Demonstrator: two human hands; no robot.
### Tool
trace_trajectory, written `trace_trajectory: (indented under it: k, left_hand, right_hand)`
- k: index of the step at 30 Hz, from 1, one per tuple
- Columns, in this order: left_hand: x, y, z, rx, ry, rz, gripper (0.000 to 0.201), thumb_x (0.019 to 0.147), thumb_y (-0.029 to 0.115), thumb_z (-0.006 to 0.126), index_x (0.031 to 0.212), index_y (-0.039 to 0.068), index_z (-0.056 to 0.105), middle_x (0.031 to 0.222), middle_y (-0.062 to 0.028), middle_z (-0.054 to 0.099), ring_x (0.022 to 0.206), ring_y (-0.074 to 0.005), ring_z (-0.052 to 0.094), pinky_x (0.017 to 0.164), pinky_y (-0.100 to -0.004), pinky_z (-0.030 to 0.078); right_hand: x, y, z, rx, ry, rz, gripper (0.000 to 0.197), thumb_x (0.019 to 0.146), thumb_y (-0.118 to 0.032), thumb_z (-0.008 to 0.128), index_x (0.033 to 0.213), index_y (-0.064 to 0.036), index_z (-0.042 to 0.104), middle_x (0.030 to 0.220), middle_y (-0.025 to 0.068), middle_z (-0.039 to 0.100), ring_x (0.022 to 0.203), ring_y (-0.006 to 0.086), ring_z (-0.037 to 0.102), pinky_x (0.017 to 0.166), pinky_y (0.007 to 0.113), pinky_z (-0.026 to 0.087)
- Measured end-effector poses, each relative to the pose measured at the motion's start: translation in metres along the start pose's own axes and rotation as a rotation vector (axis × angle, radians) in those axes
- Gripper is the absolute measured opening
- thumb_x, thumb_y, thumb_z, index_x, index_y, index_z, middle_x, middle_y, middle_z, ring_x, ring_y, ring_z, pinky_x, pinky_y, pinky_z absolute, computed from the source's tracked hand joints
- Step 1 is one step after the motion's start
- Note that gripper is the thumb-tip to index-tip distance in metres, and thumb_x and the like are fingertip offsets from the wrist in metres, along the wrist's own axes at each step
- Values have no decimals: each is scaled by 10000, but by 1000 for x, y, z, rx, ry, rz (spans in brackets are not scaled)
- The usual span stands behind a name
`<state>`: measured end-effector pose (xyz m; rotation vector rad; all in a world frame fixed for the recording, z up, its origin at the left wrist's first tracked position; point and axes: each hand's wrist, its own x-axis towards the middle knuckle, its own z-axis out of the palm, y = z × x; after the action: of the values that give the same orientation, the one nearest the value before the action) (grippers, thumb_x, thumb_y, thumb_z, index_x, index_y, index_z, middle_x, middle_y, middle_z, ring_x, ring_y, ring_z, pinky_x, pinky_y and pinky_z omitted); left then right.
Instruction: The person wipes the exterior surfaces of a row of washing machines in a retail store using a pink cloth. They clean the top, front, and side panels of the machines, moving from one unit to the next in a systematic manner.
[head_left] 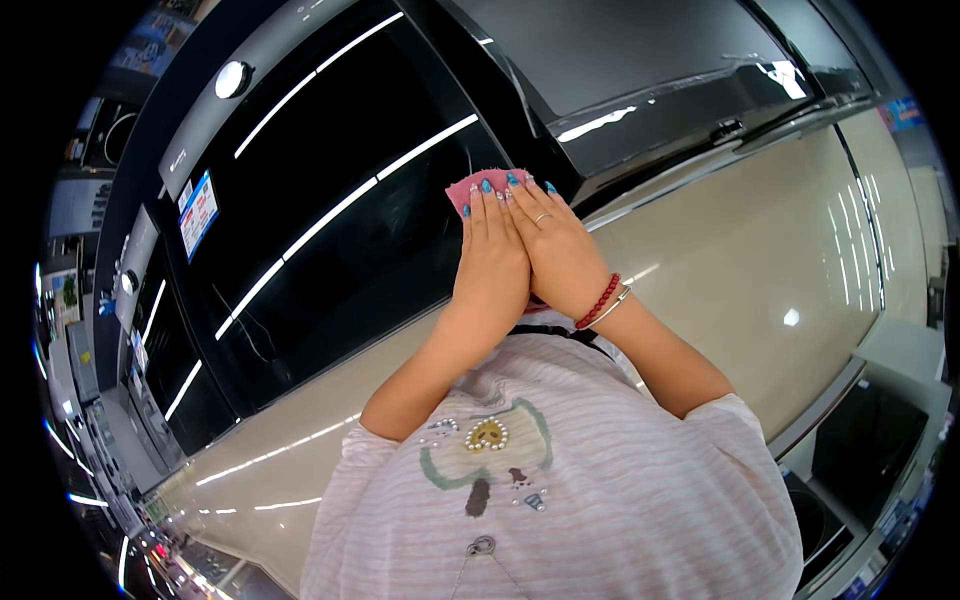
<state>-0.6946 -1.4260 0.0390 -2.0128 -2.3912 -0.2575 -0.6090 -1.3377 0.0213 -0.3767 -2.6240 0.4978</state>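
A pink cloth (461, 195) lies under both my hands, near the edge of a glossy black appliance panel (345, 190). My left hand (490, 245) is stretched out flat on it, fingers straight and close together. Touching it on the right, my right hand (556, 245) also lies flat, its fingers angled up and left over the cloth. Blue-tipped nails show on both hands. Most of the cloth is hidden beneath them, and I cannot tell how firmly it is pressed on the panel.
Along the panel's far side runs a grey strip with a round knob (233, 79). A label card (198, 214) stands on the black surface. To the upper right is another dark appliance (640, 60) with a film-covered edge. Shiny beige floor (740, 250) reflects lights; more appliances stand lower right.
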Motion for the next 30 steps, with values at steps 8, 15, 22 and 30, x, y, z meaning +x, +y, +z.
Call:
trace_trajectory:
  k: [8,15,22,30]
  left_hand:
    - [30,-27,-9,39,-62,-56,603,706,86,527,1209,-184,330,1231,-347,362,1208,-484,281,1025,-480,214]
    - [63,-54,-13,25,-37,-137,668,657,96,619,1199,-179,342,1246,-340,355,1212,-454,293,1047,-433,203]
    - [110,-111,-24,24,-35,-152,680,654,114,656,1210,-141,357,1264,-311,356,1230,-398,302,1059,-397,206]
    - [170,-198,-27,100,90,-148,583,686,165,622,1137,-149,429,1159,-337,429,1130,-432,399,992,-429,303]
  right_hand:
    - [44,18,4,95,-66,-43,477,704,-59,537,1152,92,471,1224,235,451,1197,322,386,1016,408,275]
    - [89,40,12,97,-37,-144,444,712,-69,517,1122,99,493,1186,236,480,1168,324,413,1006,398,282]
    - [170,68,24,5,-84,-301,488,676,-67,533,1126,112,473,1187,235,474,1161,323,421,1001,398,296]
    - [281,92,43,-220,-199,-424,470,717,-111,529,1147,71,476,1188,202,488,1159,302,431,971,381,333]
